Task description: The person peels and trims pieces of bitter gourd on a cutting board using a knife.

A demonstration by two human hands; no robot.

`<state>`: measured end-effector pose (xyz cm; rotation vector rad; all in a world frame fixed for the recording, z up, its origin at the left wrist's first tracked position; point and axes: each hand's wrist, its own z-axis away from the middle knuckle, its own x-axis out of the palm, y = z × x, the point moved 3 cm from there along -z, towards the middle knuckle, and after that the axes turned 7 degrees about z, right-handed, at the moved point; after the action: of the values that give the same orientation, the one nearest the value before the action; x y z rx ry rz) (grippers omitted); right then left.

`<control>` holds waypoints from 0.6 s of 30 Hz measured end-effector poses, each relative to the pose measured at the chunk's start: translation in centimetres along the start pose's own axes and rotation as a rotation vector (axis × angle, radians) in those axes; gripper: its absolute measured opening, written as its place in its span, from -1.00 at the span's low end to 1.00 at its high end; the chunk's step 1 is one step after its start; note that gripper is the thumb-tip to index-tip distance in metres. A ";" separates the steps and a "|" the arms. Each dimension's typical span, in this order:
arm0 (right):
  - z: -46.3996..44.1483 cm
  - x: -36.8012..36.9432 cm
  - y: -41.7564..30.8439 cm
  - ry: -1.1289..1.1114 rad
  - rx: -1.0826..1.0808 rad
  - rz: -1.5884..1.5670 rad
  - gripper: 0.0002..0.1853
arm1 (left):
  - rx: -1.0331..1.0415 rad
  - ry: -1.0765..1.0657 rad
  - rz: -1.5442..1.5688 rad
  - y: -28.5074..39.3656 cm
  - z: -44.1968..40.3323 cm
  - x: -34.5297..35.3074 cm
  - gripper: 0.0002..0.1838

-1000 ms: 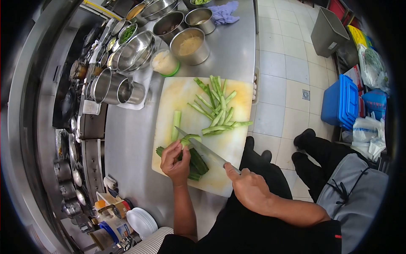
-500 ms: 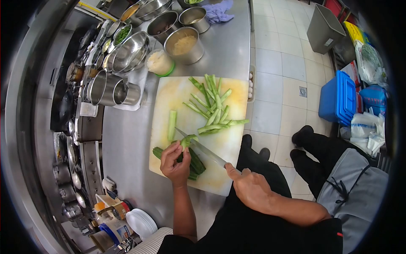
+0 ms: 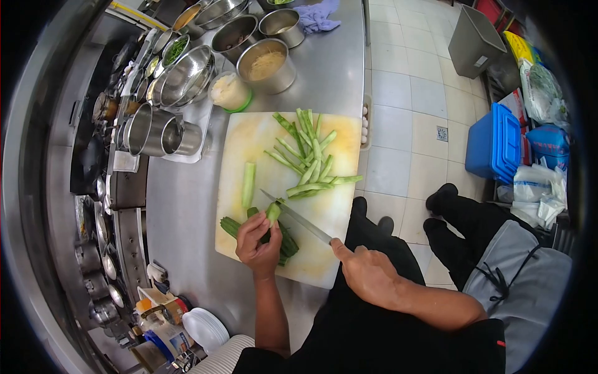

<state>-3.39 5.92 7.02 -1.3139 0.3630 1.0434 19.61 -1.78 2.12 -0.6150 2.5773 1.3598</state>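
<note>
My left hand (image 3: pixel 258 247) pinches a short piece of green gourd (image 3: pixel 273 212) between thumb and fingertips, over the lower part of a white cutting board (image 3: pixel 233 140). My right hand (image 3: pixel 370 275) grips the handle of a kitchen knife (image 3: pixel 303 223), its long blade pointing up and left. The blade lies right beside the held piece; whether they touch I cannot tell. Under and around my left hand lie dark green, ridged gourd lengths (image 3: pixel 288 243), partly hidden by it. Pale green cut strips (image 3: pixel 316 153) are heaped at the board's upper right. One thicker pale length (image 3: pixel 248 185) lies alone to the left.
Beyond the board stand a tub with a green base (image 3: pixel 229 92), a steel pot of pale shreds (image 3: pixel 281 78) and several metal bowls (image 3: pixel 180 84). Stacked white plates (image 3: pixel 205 330) sit at lower left. Another person's grey apron (image 3: pixel 520 274) shows at right, near a blue bin (image 3: pixel 492 143).
The gourd piece in my left hand has turned and now shows a broader green side. The knife has shifted slightly away from my left hand. The whole view has moved a little.
</note>
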 end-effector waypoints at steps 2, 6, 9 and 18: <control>-0.5 -0.1 0.1 -0.021 -0.001 -0.042 -0.43 | 0.000 -0.001 0.002 0.0 0.2 -0.1 -0.70; -1.1 -0.5 0.0 -0.054 0.009 -0.064 -0.45 | 0.017 -0.012 0.005 0.1 0.1 -0.1 -0.71; -1.7 -0.3 0.5 -0.123 0.053 -0.083 -0.48 | 0.021 -0.040 -0.008 0.1 0.0 -0.4 -0.71; -1.1 -0.6 2.8 0.015 -0.025 -0.406 -0.62 | -0.204 0.017 0.196 -0.8 0.3 -0.9 -0.66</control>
<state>-5.58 4.42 5.47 -1.3482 0.0861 0.6977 20.71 -1.66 1.66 -0.4116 2.5894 1.7021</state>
